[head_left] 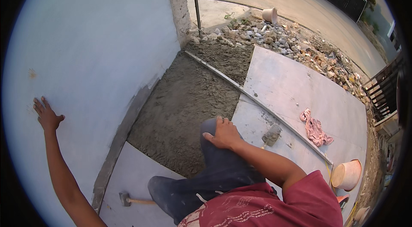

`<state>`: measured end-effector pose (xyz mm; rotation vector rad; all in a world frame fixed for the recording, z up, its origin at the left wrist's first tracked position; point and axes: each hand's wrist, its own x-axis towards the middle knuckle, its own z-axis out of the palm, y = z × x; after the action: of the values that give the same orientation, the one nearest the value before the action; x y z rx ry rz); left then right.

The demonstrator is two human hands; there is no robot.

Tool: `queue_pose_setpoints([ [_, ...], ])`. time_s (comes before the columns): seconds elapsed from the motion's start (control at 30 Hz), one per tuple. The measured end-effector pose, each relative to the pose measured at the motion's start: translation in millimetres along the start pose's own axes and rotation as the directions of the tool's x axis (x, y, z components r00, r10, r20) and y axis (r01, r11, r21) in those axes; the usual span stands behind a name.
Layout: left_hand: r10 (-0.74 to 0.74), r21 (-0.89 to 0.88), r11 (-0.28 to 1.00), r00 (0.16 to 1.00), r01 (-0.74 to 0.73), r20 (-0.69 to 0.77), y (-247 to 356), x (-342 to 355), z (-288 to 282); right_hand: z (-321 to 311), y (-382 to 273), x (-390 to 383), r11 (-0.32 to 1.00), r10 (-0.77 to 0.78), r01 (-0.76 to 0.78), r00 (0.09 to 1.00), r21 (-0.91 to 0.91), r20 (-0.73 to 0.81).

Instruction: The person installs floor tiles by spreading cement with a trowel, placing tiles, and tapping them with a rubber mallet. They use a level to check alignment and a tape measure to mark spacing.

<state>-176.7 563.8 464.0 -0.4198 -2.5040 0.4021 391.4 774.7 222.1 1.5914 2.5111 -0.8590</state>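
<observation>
Trowel (271,135), caked grey with mortar, lies flat on the pale floor tile (296,90) just beyond the person's right hand (223,134), slightly to that hand's right. Its long axis runs diagonally: the blade points up and to the right, the thin handle trails down-left toward the hand. That hand is much the nearer of the two; it rests palm-down with fingers loosely spread on the raised knee (214,158) in dark trousers, holding nothing. The left hand (46,114) is well apart on the other side, pressed flat with fingers splayed against the white wall (94,34), also empty. Nearest the body, a rubber mallet (128,200) lies on a lower tile, handle pointing right. Beyond the trowel a long metal straightedge (253,98) crosses diagonally between the raked mortar bed (184,102) and the tile. Farther right lie a pink rag (315,127) and a bucket (346,174); rubble (274,36) is heaped farthest off.
</observation>
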Motion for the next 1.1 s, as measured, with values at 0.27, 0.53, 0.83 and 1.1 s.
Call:
queue_pose_setpoints([
  [0.27, -0.011, 0.013, 1.0, 1.0, 0.01, 0.02, 3, -6, -10, 0, 0, 0, 1.0, -0.009, 0.009, 1.0, -0.008, -0.01],
  [0.53, 0.039, 0.087, 0.996, 0.985, -0.025, -0.168, 6, -12, -16, 1, -4, 4, 1.0, -0.01, 0.009, 1.0, -0.016, -0.015],
  [0.83, 0.111, 0.036, 0.978, 0.365, -0.205, -0.925, -24, 25, 38, 13, -13, 10, 1.0, -0.007, 0.006, 0.999, -0.029, -0.04],
  [1.1, 0.146, 0.12, 0.988, 0.375, -0.092, -0.915, -41, 42, 76, 37, -42, 45, 0.985, -0.052, 0.063, 0.996, -0.158, 0.069],
])
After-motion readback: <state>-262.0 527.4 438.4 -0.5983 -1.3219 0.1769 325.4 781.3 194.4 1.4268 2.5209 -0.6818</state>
